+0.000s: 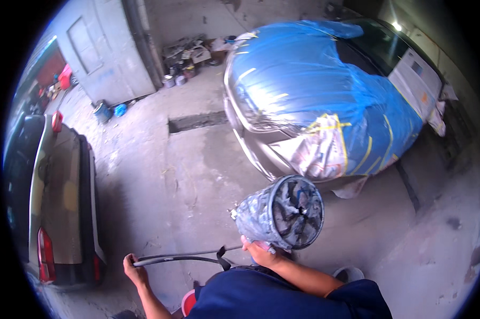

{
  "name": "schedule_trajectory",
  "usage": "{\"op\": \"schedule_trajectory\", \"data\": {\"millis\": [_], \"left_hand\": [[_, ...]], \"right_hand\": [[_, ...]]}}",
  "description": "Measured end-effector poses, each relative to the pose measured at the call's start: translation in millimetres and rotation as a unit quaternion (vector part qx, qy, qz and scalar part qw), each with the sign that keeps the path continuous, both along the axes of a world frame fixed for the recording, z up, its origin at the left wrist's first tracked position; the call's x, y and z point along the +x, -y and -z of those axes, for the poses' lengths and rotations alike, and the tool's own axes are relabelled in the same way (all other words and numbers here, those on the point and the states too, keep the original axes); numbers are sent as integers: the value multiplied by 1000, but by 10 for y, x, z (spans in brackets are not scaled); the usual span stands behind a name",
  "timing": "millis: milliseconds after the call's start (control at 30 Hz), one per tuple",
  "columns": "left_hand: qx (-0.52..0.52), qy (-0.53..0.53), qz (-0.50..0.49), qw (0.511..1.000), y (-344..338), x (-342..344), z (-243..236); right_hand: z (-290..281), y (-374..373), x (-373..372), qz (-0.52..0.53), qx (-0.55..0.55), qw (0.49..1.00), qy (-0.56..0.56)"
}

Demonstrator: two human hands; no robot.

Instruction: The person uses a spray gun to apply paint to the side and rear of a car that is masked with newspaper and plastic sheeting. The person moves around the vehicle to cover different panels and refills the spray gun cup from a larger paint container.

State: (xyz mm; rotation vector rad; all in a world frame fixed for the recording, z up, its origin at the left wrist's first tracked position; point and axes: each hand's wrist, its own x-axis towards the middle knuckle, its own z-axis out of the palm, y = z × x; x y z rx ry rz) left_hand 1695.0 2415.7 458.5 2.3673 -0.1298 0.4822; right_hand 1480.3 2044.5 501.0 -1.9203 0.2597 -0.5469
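In front of me is a large round cup [297, 212], crusted with grey, white and black paint, its lidded top tilted toward the right. My right hand [261, 252] is closed just below it, on what looks like the handle of a paint spray gun. The cup hides most of the gun body. A grey and black hose [184, 259] runs leftward from beside that hand, with a dark strap or band partway along. Out to the left, my left hand [135, 270] has its fingers wrapped round the hose's bend.
A car [288, 69] masked in blue film, paper and yellow tape stands ahead right. Another car [61, 196] is at left. Behind are a grey door [88, 50] and several cans [178, 78]. A red tub [188, 302] and a pale bucket [349, 273] flank me.
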Motion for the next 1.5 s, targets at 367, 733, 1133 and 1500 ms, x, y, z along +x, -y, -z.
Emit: {"op": "schedule_trajectory", "data": {"millis": [367, 733, 1133, 1500], "left_hand": [[72, 64, -98, 991, -1117, 1254, -500], [97, 76, -162, 979, -625, 3210, -887], [23, 30, -128, 991, -622, 6150, -335], [-132, -107, 0, 985, -551, 9133, 197]], "right_hand": [[344, -718, 2496, -227, 80, 971, 14], [-249, -273, 4970, -195, 299, 931, -76], [-191, -299, 7309, -82, 288, 951, -75], [87, -502, 9161, -1, 66, 998, -6]]}}
